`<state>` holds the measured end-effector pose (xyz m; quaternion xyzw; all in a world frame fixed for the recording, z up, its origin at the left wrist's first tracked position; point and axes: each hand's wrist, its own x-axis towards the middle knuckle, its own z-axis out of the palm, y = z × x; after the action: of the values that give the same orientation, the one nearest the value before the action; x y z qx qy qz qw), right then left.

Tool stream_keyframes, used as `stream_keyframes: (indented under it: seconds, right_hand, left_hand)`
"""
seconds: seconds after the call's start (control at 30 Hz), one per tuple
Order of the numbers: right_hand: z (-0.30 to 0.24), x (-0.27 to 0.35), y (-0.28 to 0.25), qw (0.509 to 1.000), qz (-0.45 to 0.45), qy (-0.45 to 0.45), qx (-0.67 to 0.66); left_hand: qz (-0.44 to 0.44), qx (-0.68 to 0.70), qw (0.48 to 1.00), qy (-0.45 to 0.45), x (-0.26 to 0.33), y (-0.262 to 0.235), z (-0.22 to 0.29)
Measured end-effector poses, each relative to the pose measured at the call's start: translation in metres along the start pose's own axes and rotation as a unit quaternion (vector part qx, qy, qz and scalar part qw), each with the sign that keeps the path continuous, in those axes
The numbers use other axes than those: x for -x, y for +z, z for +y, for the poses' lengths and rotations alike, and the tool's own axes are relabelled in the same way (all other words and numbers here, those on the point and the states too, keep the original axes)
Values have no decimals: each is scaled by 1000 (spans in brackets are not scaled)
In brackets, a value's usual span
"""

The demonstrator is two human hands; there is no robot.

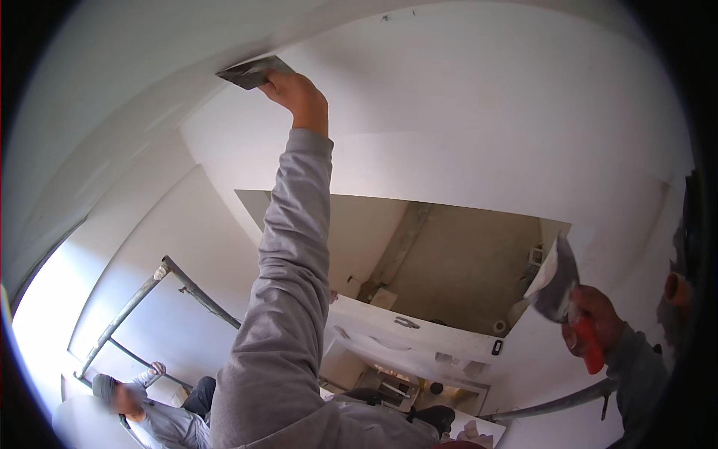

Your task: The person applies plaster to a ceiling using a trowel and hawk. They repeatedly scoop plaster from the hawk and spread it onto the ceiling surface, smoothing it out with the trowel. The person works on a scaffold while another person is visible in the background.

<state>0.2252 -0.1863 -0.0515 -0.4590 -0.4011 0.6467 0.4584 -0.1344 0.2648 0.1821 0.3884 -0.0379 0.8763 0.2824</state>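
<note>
High above, my left hand [298, 96] is raised on an outstretched arm and closed on a wide, flat metal putty blade [248, 73]. The blade's edge lies at the white surface, near the curved corner line; its handle is hidden by my fingers. Off to the right, lower down, my right hand [600, 313] grips a putty knife [559, 283] by its red handle. Whitish paste seems to coat part of that knife's broad blade, which points up and away from the wall. Both sleeves are grey.
White wall [464, 112] spreads ahead, with a rectangular opening [471, 254] in it. At lower left, a person [161, 415] in grey is beside a metal scaffold frame [123, 318]. A metal tube [553, 405] crosses at lower right, and an orange pipe end [677, 289] stands at the right rim.
</note>
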Motion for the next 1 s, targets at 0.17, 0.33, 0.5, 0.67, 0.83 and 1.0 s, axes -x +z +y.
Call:
stream_keyframes:
  seconds: [0.17,0.33,0.5,0.67,0.83,1.0]
  right_hand:
    - [-4,-4,25,991,-60,106,49]
    - [-6,-6,31,956,-93,181,213]
    - [-9,0,28,942,-95,177,270]
    - [-7,10,18,933,-153,195,260]
    - [-5,9,8,899,-212,224,312]
    - [-12,13,10,900,-204,229,312]
  left_hand:
    - [-27,-3,1000,8,19,40,-14]
    - [-58,19,995,78,112,130,-7]
    - [-61,56,992,95,197,217,9]
    - [-53,25,997,57,275,290,10]
    - [-4,20,999,34,336,360,22]
    - [-10,-162,984,69,376,381,70]
